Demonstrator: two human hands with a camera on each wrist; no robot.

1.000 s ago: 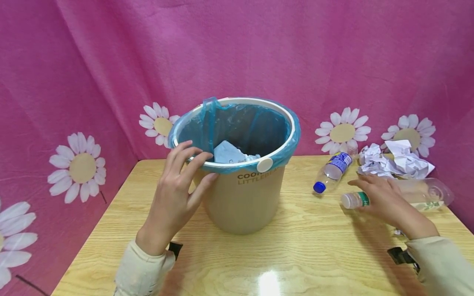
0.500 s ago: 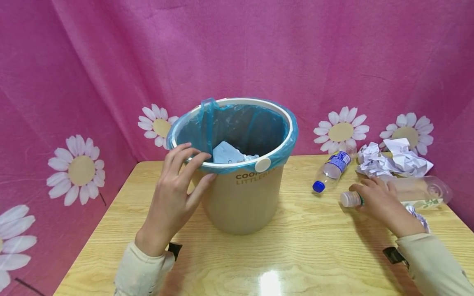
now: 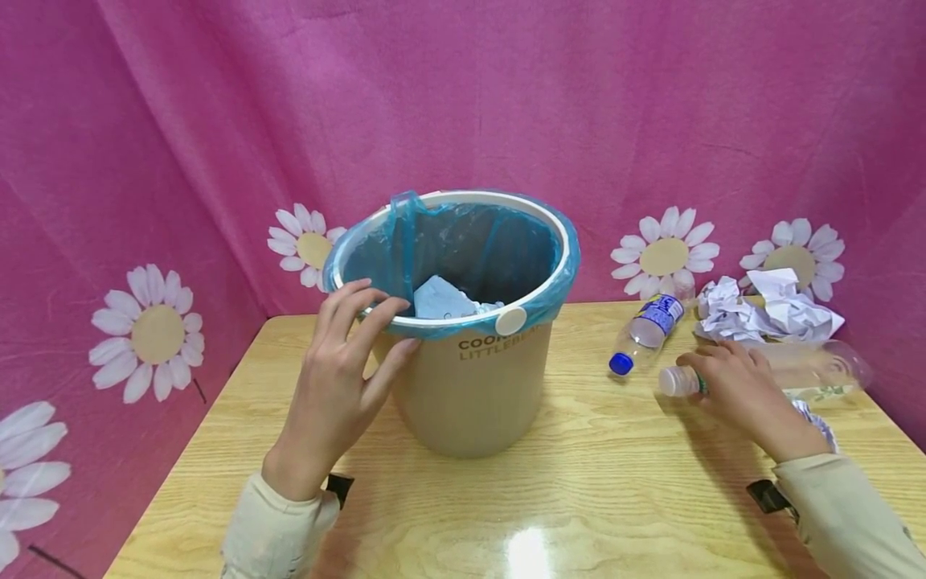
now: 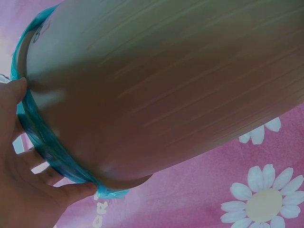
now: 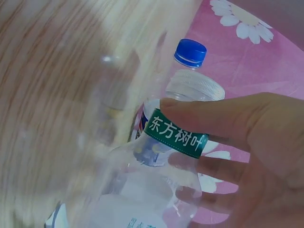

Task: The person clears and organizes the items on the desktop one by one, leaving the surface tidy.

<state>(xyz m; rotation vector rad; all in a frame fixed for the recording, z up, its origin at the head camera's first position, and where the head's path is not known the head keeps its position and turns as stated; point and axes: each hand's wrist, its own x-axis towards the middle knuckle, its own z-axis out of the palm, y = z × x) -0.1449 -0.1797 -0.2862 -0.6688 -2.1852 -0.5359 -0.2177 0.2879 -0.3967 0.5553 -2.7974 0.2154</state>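
Note:
A beige trash bin (image 3: 470,402) with a white rim stands on the table, lined with a blue plastic bag (image 3: 557,293). My left hand (image 3: 336,370) holds its near left rim, fingers over the edge and thumb outside; the left wrist view shows the thumb against the bag's folded edge (image 4: 52,147). Inside lies a crumpled pale piece (image 3: 441,299), tinted blue. My right hand (image 3: 745,394) grips the neck of a clear plastic bottle (image 3: 817,366) lying on its side. In the right wrist view, the thumb presses by the bottle's green label (image 5: 175,133), below a whitish cap (image 5: 197,85).
Beyond the right hand lies another bottle (image 3: 647,330) with a blue cap and blue label. Crumpled white paper (image 3: 774,310) is heaped at the back right. More crumpled paper (image 3: 817,422) shows beside the right wrist. A pink flowered cloth (image 3: 477,96) surrounds the wooden table (image 3: 434,515).
My right hand has closed round the clear bottle's neck, and the bottle has shifted slightly left and away. My left hand stays at the bin's rim.

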